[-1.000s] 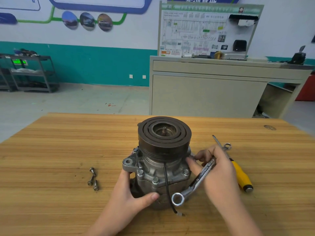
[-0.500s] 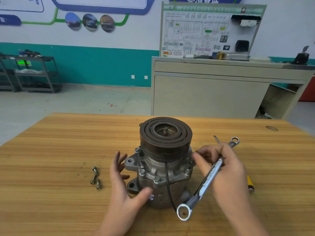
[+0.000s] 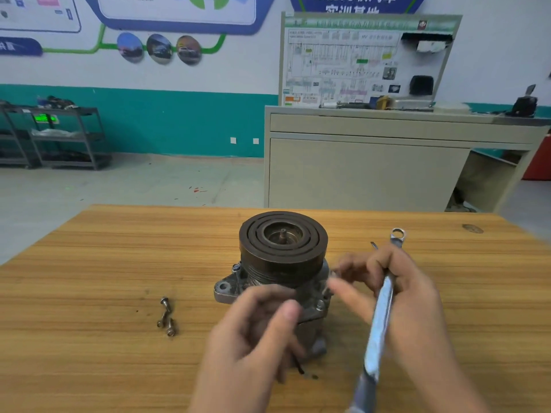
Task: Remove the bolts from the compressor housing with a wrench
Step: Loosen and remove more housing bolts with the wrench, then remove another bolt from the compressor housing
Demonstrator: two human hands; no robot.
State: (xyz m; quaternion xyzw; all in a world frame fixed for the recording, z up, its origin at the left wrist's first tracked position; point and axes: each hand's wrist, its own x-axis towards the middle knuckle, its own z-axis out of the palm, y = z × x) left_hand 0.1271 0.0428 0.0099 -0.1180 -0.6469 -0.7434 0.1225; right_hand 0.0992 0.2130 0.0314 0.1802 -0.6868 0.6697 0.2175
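Three loose bolts (image 3: 167, 318) lie on the table (image 3: 89, 263) left of the compressor (image 3: 281, 263), which stands mid-table. The right hand (image 3: 402, 293) grips the wrench (image 3: 380, 317); the left hand (image 3: 256, 329), loosely curled and empty, hovers before the housing. Brace the housing first, then seat the wrench squarely on a remaining bolt (image 3: 320, 304), since the wide pulley (image 3: 283, 238) overhangs them.

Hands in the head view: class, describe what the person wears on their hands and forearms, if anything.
Both hands are bare: the left hand and right hand show no gloves, and no rings or watch can be made out. The forearms reach the bottom edge with no sleeves. Motion blur softens the fingers, so finer details cannot be told.
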